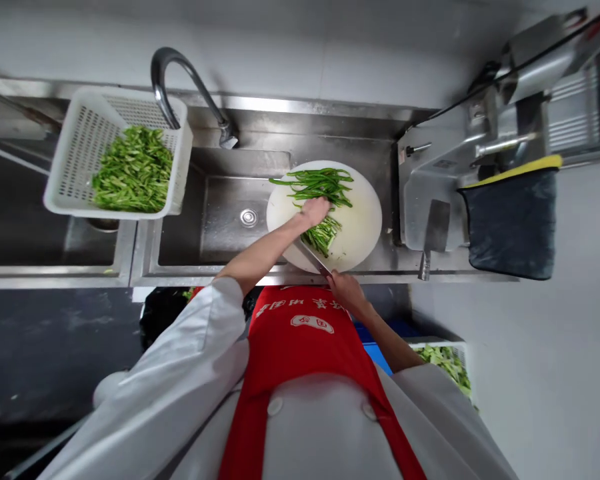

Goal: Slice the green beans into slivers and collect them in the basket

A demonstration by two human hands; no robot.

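On a round white cutting board (365, 220) lie long whole green chili peppers (327, 179) toward the back. Nearer the front is a pile of cut green pepper pieces (325, 235). My left hand (316, 211) is between the two, its fingers curled down onto the peppers; the fingertips are partly hidden. My right hand (346, 291) grips the handle of a knife (309, 255) at the board's front edge. The blade slants up and left, beside the cut pieces.
A white perforated basket (60, 180) of cut green peppers stands left, under a curved faucet (190, 70). The sink basin (225, 220) lies left of the board. At right are a cleaver (436, 227) and a dark cloth (513, 223). Below right sits a crate of greens (447, 363).
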